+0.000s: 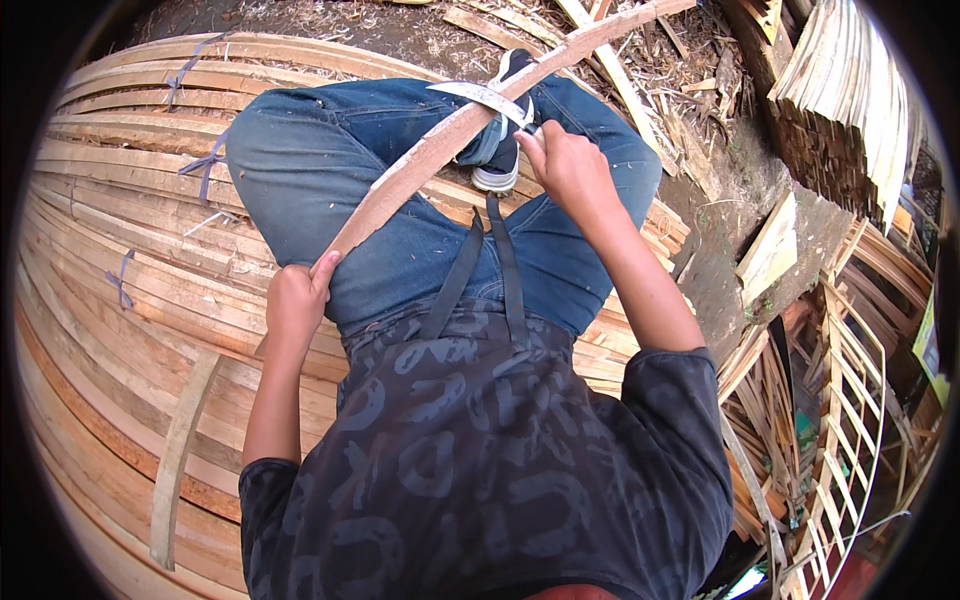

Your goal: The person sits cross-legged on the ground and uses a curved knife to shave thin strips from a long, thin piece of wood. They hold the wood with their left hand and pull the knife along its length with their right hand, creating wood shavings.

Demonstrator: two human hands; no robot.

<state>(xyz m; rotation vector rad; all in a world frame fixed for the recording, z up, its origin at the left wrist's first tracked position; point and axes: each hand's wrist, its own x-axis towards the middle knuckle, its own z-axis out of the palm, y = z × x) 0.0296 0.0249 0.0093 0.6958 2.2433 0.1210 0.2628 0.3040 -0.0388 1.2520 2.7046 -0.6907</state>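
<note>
You sit cross-legged on a broad stack of bundled wooden slats (pixel 120 270), looking down at your own lap. Across your blue jeans (pixel 400 190) lies a long bamboo strip (pixel 430 160), pale tan with a reddish tinge, slightly curved and rough along its edges. It runs diagonally from near your left side up and away to the far right, where its far end passes out over the littered ground.

Your left hand (pixel 295 300) is clenched around the near end of the strip, thumb on top, pinning it against your left thigh. Your right hand (pixel 565 165) is closed in a firm grip on the handle of a curved knife (pixel 485 97), whose light metal blade lies across the strip above your knee, touching the wood. Just beyond the blade, a dark shoe with a white sole (pixel 505 150) shows beneath the strip.

The slats under you are long, flat and light brown, tied in places with bluish cord (pixel 205 165). One loose slat (pixel 180 450) lies on the stack near your left elbow. The far ground is dirt strewn with shavings and offcuts (pixel 680 70). To the right stand more stacked slats (pixel 850 110) and a pale wooden lattice frame (pixel 850 400).
</note>
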